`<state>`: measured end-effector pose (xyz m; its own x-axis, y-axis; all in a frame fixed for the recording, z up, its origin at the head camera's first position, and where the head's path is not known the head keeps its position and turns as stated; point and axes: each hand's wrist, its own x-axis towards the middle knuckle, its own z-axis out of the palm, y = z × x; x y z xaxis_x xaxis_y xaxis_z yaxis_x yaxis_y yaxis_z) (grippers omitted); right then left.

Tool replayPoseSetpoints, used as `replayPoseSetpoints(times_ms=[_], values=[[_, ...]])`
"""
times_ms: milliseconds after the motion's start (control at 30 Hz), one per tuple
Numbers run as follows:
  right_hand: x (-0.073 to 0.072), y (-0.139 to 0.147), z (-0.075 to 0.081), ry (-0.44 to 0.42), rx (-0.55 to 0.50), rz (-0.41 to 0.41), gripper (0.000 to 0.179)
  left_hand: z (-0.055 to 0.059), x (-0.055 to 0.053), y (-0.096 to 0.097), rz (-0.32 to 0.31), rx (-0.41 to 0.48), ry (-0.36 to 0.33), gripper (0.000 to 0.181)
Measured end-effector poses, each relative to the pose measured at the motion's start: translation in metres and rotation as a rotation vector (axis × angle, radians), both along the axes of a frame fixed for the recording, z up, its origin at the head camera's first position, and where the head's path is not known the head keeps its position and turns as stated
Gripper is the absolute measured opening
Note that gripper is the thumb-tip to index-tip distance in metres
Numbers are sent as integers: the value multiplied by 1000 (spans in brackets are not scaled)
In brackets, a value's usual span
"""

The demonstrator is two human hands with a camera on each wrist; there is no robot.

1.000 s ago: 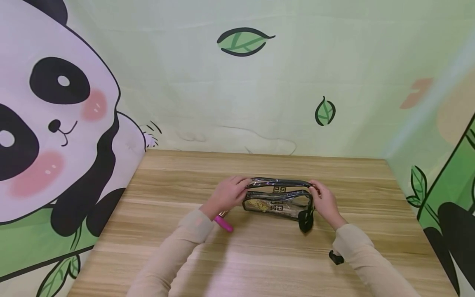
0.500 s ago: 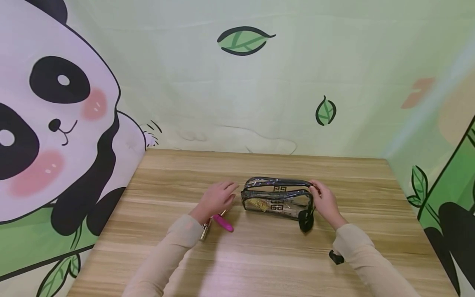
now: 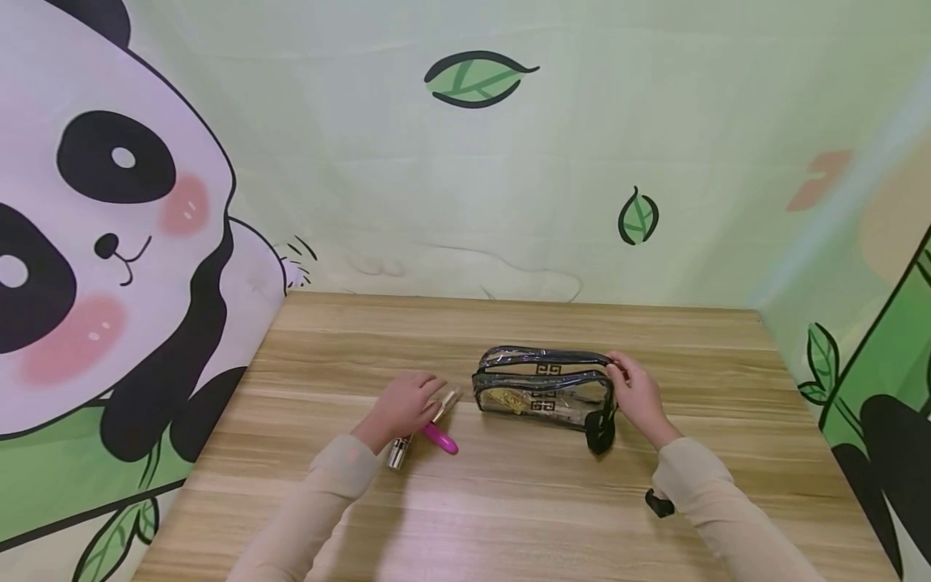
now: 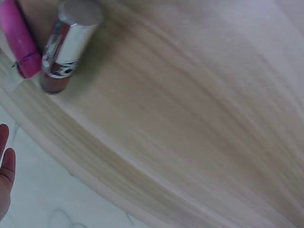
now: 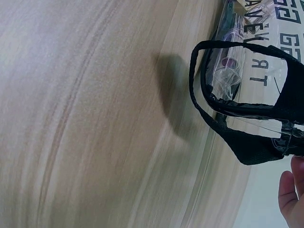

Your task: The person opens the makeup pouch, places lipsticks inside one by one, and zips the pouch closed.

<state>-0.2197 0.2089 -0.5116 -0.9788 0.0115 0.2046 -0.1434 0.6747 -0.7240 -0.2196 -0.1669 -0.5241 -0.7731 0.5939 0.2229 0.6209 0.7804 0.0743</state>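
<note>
The clear pouch (image 3: 541, 402) with black trim stands on the table, its top edges parted. My right hand (image 3: 640, 400) pinches its right end near the black strap (image 5: 256, 147). A gold item (image 3: 509, 400) and clear tubes (image 5: 230, 64) show inside. My left hand (image 3: 403, 406) hovers by two small cosmetic tubes, its fingers loosely extended. One is a magenta tube (image 3: 440, 439) with a slim gold-and-clear piece (image 3: 446, 404) at its upper end. The other, a silver-capped tube (image 4: 69, 45), is partly under the hand in the head view. Contact cannot be told.
A wood-grain table (image 3: 524, 517) lies under everything. Behind it hangs a green backdrop (image 3: 364, 162) with panda and leaf prints. A small black item (image 3: 659, 503) shows beside my right sleeve.
My left hand has let go of the pouch's left end and moved left and nearer to me, over the tubes. The silver tube has come into view. My right hand stays on the pouch.
</note>
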Motion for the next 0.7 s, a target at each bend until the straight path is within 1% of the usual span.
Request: replayPoseSetpoints(times_ms=[100, 333, 500, 600, 700], values=[[0, 0, 0, -1, 0, 3, 26, -4, 4, -5, 17, -17, -5, 39], [0, 1, 0, -8, -2, 2, 26, -11, 13, -17, 33, -11, -37, 38], [0, 1, 0, -10, -2, 2, 26, -17, 18, -25, 65, -44, -62, 43], [0, 0, -1, 4, 9, -4, 26, -20, 21, -27, 86, -56, -83, 44], [0, 0, -1, 27, 28, -12, 25, -23, 25, -28, 89, -59, -94, 44]])
